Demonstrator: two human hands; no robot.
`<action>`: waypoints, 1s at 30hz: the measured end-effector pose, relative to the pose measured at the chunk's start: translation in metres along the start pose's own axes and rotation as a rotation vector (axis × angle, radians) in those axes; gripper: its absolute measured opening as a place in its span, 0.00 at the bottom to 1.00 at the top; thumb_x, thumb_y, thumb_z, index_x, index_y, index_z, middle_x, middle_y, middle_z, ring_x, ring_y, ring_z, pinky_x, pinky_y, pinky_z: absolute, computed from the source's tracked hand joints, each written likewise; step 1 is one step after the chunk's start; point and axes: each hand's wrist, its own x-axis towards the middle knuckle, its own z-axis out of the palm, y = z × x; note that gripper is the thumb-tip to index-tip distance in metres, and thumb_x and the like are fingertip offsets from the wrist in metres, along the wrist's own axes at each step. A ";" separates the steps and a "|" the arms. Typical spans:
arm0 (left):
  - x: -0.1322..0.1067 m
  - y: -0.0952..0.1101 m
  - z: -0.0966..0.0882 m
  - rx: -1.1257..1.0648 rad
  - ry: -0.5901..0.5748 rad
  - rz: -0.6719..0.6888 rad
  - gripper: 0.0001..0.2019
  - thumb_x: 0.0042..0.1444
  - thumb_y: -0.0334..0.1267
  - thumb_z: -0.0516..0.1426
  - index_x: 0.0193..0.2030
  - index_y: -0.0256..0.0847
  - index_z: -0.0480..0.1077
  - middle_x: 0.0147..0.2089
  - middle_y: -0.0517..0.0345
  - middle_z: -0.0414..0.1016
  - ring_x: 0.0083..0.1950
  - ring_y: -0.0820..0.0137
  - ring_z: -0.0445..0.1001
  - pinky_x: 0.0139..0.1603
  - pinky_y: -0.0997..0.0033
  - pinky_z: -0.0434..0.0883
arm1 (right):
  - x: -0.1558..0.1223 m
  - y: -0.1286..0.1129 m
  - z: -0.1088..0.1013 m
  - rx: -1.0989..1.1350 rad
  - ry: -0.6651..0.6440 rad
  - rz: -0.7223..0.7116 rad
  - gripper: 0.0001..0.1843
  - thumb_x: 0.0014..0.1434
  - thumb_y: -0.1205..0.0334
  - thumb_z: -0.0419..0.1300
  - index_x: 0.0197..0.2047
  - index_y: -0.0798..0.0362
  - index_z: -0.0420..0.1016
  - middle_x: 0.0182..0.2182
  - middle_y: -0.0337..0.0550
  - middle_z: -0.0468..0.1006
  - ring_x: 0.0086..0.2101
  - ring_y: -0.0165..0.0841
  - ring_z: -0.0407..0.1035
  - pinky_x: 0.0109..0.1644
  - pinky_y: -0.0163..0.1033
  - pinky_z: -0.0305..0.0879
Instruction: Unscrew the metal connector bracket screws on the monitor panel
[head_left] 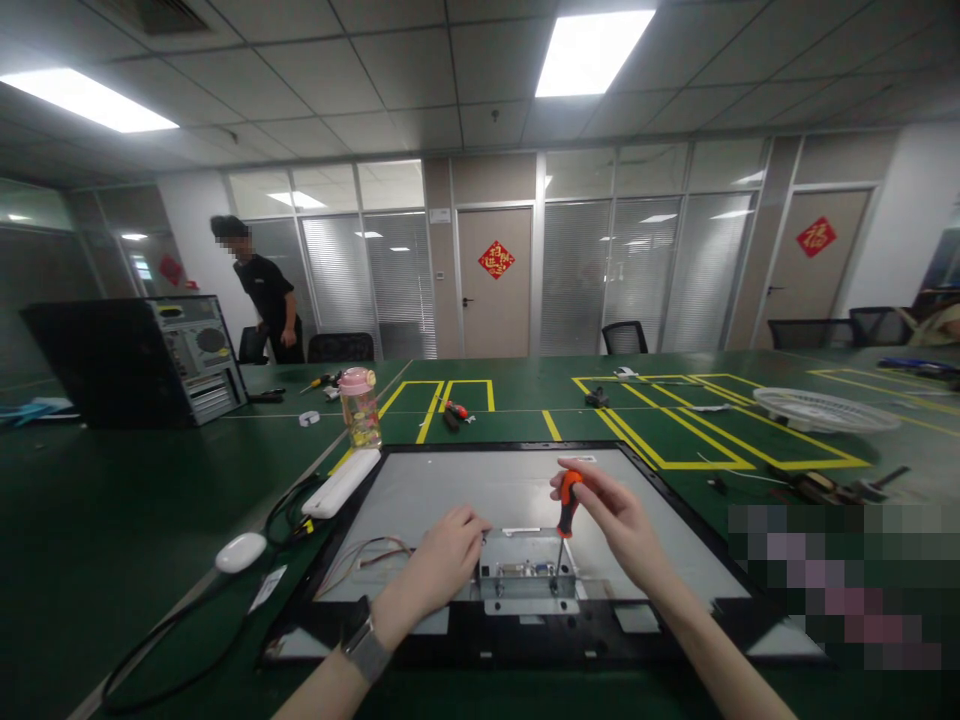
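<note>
A flat monitor panel (465, 475) with a black frame lies face down in front of me, its grey back upward. At its near edge sits a metal bracket (517, 588) carrying a small board with connectors (529, 570). My right hand (611, 510) grips the orange and black handle of a screwdriver (568, 502) from above. The screwdriver stands nearly upright, its tip down at the bracket's right part. My left hand (450, 550), with a watch at the wrist, has its fingers curled on the bracket's left edge. Thin wires (367, 555) lie left of that hand.
Left of the panel are a white bar-shaped case (341, 484), a white mouse (240, 552), black cables and a pink-lidded bottle (361, 408). Beyond are pliers (451, 415) and a computer case (199, 355). A white round grille (821, 410) lies right. A person (266, 290) stands far left.
</note>
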 end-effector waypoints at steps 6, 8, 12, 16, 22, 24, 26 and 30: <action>0.000 0.000 0.000 -0.013 0.004 0.008 0.14 0.66 0.30 0.45 0.48 0.40 0.70 0.46 0.53 0.68 0.48 0.66 0.67 0.52 0.67 0.65 | -0.002 0.005 0.000 -0.104 0.076 -0.097 0.11 0.56 0.51 0.64 0.38 0.46 0.81 0.34 0.43 0.76 0.37 0.39 0.71 0.42 0.42 0.68; 0.000 0.001 -0.001 -0.013 0.001 0.004 0.14 0.66 0.30 0.45 0.48 0.40 0.70 0.46 0.53 0.68 0.48 0.67 0.67 0.52 0.68 0.65 | -0.003 0.009 -0.003 -0.033 0.038 -0.062 0.14 0.61 0.51 0.58 0.46 0.46 0.80 0.41 0.45 0.77 0.42 0.41 0.72 0.50 0.46 0.66; 0.000 0.001 -0.001 0.002 0.000 -0.003 0.14 0.66 0.30 0.45 0.48 0.40 0.70 0.46 0.53 0.68 0.48 0.67 0.66 0.52 0.67 0.65 | -0.003 0.012 -0.006 0.076 0.015 -0.002 0.17 0.62 0.52 0.58 0.51 0.47 0.78 0.41 0.47 0.80 0.43 0.42 0.73 0.53 0.50 0.65; 0.001 0.000 0.000 -0.001 -0.002 -0.003 0.14 0.66 0.30 0.45 0.47 0.40 0.70 0.45 0.53 0.68 0.47 0.67 0.67 0.51 0.67 0.65 | -0.001 0.006 -0.002 -0.034 0.079 -0.060 0.10 0.54 0.53 0.66 0.38 0.48 0.81 0.33 0.44 0.77 0.36 0.39 0.70 0.42 0.43 0.68; 0.002 -0.001 0.001 -0.001 -0.007 0.000 0.14 0.65 0.29 0.45 0.47 0.41 0.70 0.45 0.53 0.68 0.47 0.67 0.67 0.51 0.67 0.65 | 0.000 0.003 0.000 -0.067 0.098 -0.115 0.10 0.54 0.51 0.65 0.33 0.48 0.81 0.34 0.44 0.74 0.37 0.39 0.69 0.42 0.43 0.67; 0.001 -0.001 0.001 0.001 -0.005 0.002 0.14 0.65 0.30 0.45 0.48 0.40 0.70 0.45 0.53 0.68 0.47 0.67 0.67 0.51 0.67 0.65 | -0.001 0.005 -0.002 -0.047 0.050 -0.096 0.14 0.60 0.49 0.59 0.38 0.48 0.82 0.40 0.48 0.77 0.45 0.43 0.69 0.51 0.47 0.64; 0.001 0.000 0.000 -0.002 0.001 0.006 0.14 0.66 0.30 0.45 0.48 0.41 0.70 0.46 0.53 0.68 0.48 0.67 0.67 0.51 0.67 0.65 | -0.002 0.007 -0.004 0.018 0.022 -0.043 0.16 0.62 0.50 0.57 0.43 0.48 0.81 0.41 0.48 0.79 0.45 0.44 0.71 0.53 0.50 0.63; -0.001 0.001 -0.001 -0.010 0.009 0.012 0.14 0.66 0.30 0.45 0.49 0.41 0.70 0.46 0.54 0.68 0.48 0.67 0.67 0.51 0.68 0.65 | -0.002 0.009 -0.004 0.078 0.048 0.007 0.13 0.58 0.51 0.63 0.42 0.48 0.81 0.32 0.44 0.80 0.35 0.39 0.73 0.43 0.45 0.69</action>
